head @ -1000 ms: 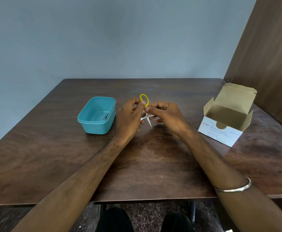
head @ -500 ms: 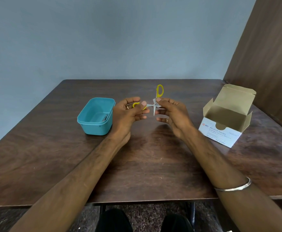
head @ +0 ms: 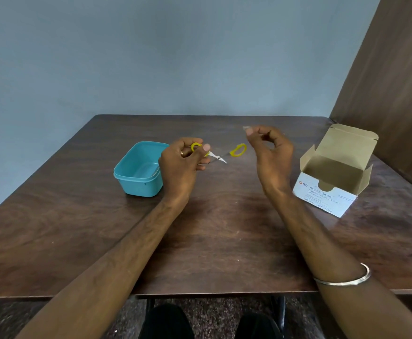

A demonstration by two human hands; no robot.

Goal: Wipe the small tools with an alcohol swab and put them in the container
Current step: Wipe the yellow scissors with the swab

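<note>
Dark wood table (head: 224, 241) against a blue-grey wall, brown panel on the right. Left hand (head: 179, 165) grips one yellow handle loop of the small scissors (head: 218, 156): fingers curled round it, thumb (head: 203, 150) on top. Scissors are splayed wide, blades crossing just right of the left fingertips, the other yellow loop sticking out free toward the right hand, not touching it. Right hand (head: 270, 155) is raised, fingers curled, thumb and forefinger pinched on something small and pale at the tips; looks like a swab, too small to tell. Teal container (head: 140, 170) sits just left of the left-hand knuckles, lid off; contents unclear. Alcohol swab box (head: 332, 177), flaps open, stands right of the right hand, apart from it. Metal bangle (head: 347, 280) on the right wrist.
</note>
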